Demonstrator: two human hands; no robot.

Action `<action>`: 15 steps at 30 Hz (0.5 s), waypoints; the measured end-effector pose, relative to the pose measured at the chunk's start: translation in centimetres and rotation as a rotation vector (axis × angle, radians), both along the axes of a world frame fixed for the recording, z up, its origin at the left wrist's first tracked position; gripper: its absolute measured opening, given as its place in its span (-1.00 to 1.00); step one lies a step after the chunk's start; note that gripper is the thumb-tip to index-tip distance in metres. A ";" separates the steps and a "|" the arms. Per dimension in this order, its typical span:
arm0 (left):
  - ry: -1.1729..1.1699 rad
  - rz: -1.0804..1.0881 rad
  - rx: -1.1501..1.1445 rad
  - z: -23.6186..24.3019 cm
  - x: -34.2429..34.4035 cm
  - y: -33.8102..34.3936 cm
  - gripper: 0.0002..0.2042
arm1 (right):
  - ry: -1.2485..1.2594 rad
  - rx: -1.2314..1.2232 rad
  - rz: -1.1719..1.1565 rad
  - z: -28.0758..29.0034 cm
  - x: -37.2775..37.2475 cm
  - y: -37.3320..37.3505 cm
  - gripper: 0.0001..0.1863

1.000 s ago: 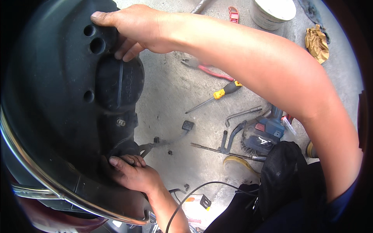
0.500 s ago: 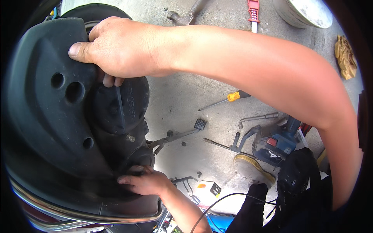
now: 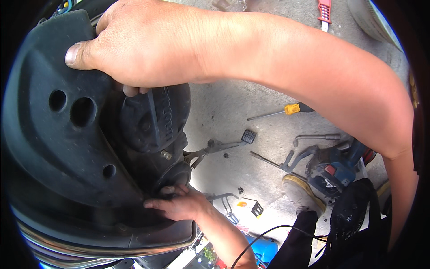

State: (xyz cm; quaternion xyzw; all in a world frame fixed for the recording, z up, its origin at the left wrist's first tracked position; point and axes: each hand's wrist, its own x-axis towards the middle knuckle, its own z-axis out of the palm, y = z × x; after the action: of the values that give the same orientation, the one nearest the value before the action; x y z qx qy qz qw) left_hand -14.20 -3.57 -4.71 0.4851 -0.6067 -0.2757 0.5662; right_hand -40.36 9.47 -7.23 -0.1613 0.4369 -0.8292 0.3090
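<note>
A large black plastic cover with round holes fills the left side, lying against a motorbike's engine area. My right hand reaches across from the right and grips its upper edge, thumb on the outer face and fingers curled behind. Lower down, my left hand is closed at the cover's lower inner edge; its fingertips are partly lost in shadow. Between the hands sits a round black engine cover with raised lettering. Below it a small metal fitting sticks out.
A foot pedal juts out over the concrete. On the ground lie a yellow-handled screwdriver, an angled socket wrench, a blue power tool, a red-handled knife and a small box. A bucket stands far right. A chrome rail runs below the cover.
The view has shifted, so ground objects appear farther right and my right hand higher and larger. Both hands keep their places on the cover.
</note>
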 end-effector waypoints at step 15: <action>0.127 -0.102 -0.021 0.7 -1.4 0.8 -0.54 | -0.276 -0.221 -0.021 0.3 -0.5 -3.1 -0.27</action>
State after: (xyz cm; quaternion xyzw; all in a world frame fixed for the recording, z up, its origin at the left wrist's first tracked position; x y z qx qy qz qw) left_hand -15.64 -2.82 -4.01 0.4292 -0.5964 -0.3280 0.5938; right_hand -40.83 6.39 -6.93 -0.0741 0.2983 -0.8896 0.3378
